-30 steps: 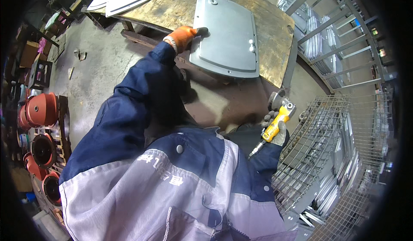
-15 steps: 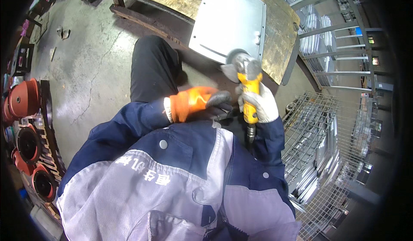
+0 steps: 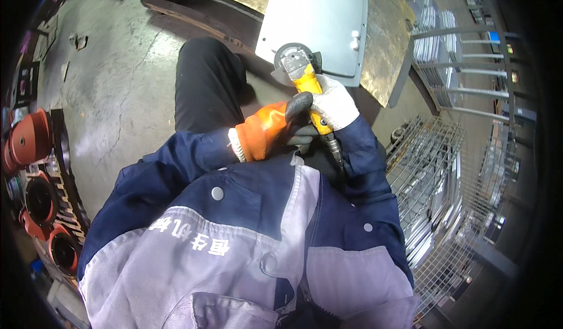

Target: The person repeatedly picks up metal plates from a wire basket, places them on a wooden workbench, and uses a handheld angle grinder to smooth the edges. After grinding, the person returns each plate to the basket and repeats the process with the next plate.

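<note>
By the smooth panel [image 3: 316,18], right fingers [image 3: 329,99] around disc-headed grinder [image 3: 307,83], left fingers [image 3: 302,134]: grip unclear.

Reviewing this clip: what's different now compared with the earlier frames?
The left hand has let go of the grey panel and drawn back toward the body, beside the grinder; whether it grips the tool is unclear. The right hand has brought the grinder leftward, to the panel's near edge. Unchanged: the right hand holds the grinder, and the panel lies on the table.
</note>
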